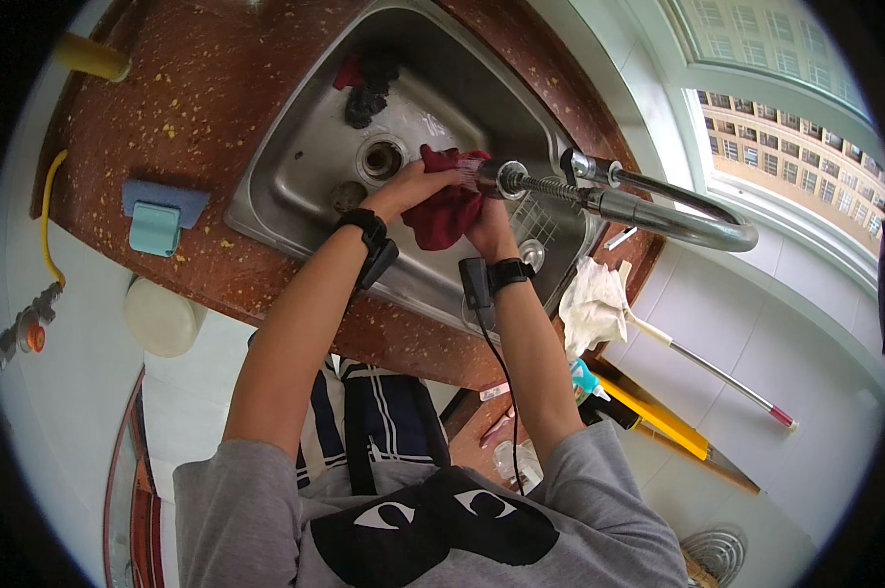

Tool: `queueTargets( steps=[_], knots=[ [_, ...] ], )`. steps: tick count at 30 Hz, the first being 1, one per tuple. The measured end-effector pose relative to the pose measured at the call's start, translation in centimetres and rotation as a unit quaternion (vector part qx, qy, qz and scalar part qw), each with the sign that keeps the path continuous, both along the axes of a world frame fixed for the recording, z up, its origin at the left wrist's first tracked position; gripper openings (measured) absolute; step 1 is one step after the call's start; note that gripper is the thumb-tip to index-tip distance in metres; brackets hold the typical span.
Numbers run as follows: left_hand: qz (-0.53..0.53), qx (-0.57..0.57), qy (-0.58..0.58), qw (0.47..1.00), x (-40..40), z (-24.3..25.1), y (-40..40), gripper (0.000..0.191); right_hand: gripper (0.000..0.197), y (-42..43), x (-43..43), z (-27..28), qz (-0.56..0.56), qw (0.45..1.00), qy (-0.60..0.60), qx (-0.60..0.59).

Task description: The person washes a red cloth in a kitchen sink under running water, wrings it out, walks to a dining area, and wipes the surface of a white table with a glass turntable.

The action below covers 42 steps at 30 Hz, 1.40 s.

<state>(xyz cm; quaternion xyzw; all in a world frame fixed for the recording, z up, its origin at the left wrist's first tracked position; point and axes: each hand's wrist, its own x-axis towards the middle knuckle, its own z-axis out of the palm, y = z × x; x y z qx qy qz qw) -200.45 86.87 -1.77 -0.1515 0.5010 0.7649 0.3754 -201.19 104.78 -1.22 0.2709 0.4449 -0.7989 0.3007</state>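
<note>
Both hands hold a dark red cloth (442, 217) over a stainless steel sink (295, 209). Water from the spray head of a metal faucet (499, 178) runs onto the cloth. My left hand (411, 186) grips its upper left part beside the drain (380, 159). At the cloth's lower right, my right hand (491, 229) holds it from the side, the fingers partly hidden behind cloth and faucet. A dark wet cloth (369, 95) with a small red piece beside it lies at the sink's far end. Black straps with small boxes circle both wrists.
A blue sponge in a teal holder (154, 229) is on the speckled red countertop (185, 125), left. A wire rack (541, 220) stands in the sink's right part. Right of the sink are a white cloth (593, 305), a long-handled tool (714, 371) and a teal bottle (585, 378). A cable hangs from my right wrist.
</note>
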Motion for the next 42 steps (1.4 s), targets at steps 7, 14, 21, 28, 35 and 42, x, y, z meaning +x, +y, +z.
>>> queueTargets(
  steps=[7,14,21,28,35,42],
  knots=[
    [-0.118,-0.440,0.289,0.842,-0.9,2.1,2.0,0.057,0.050,-0.3,1.3,1.0,0.018,0.995,-0.094,0.034],
    [-0.160,-0.369,0.354,0.844,1.2,1.7,3.7,0.059,0.046,1.5,1.2,-1.2,0.039,0.990,-0.106,0.089],
    [0.099,-0.266,0.064,0.957,0.8,-1.6,1.6,0.087,0.037,0.0,-0.1,-0.8,-0.007,1.000,-0.006,0.025],
    [0.066,0.006,-0.033,0.997,-0.7,0.6,-1.1,0.066,0.040,-3.1,-2.2,-2.2,-0.019,0.999,0.000,-0.048],
    [0.086,-0.199,0.103,0.971,0.1,-3.9,0.3,0.059,0.039,-2.9,-1.4,-3.4,-0.063,0.992,0.018,-0.107],
    [-0.020,-0.331,0.117,0.936,0.2,-1.2,0.9,0.096,0.042,-2.3,-1.3,-5.5,-0.053,0.994,-0.009,-0.095]
  ],
)
